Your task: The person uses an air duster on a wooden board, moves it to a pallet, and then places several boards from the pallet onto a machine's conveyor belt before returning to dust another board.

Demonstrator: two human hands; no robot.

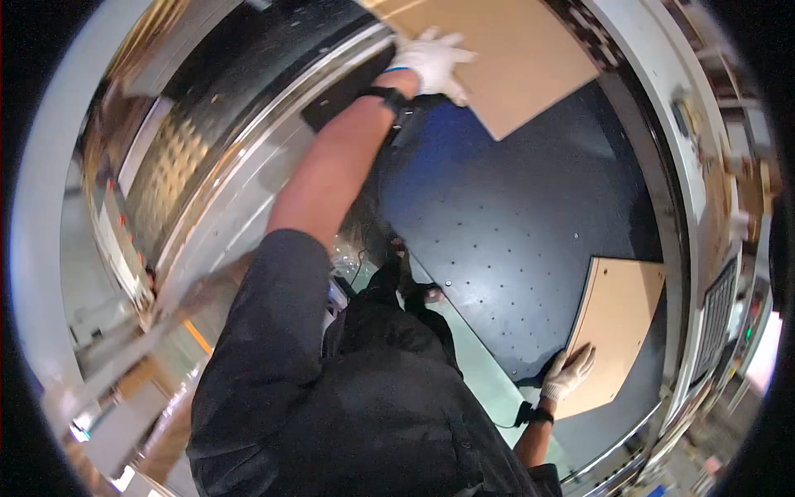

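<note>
My left hand (pixel 432 62), in a white glove, reaches far forward with its fingers spread. It lies across the near left edge of a large tan board (pixel 505 62), which runs out of the picture at the top. My right hand (pixel 568 377), also gloved, rests on the near left edge of a smaller tan panel (pixel 623 323) with small dark holes near its edges. Its fingers lie stretched flat on the panel's face. Both boards lie on a dark table (pixel 480 190) dotted with small holes.
A light metal rail (pixel 298 83) runs along the table's left side. At the right stands a pale curved-looking machine frame (pixel 654 66), with a keyboard (pixel 715 319) beyond it. A dark slatted or perforated area with yellowish blocks (pixel 170 149) lies at the far left.
</note>
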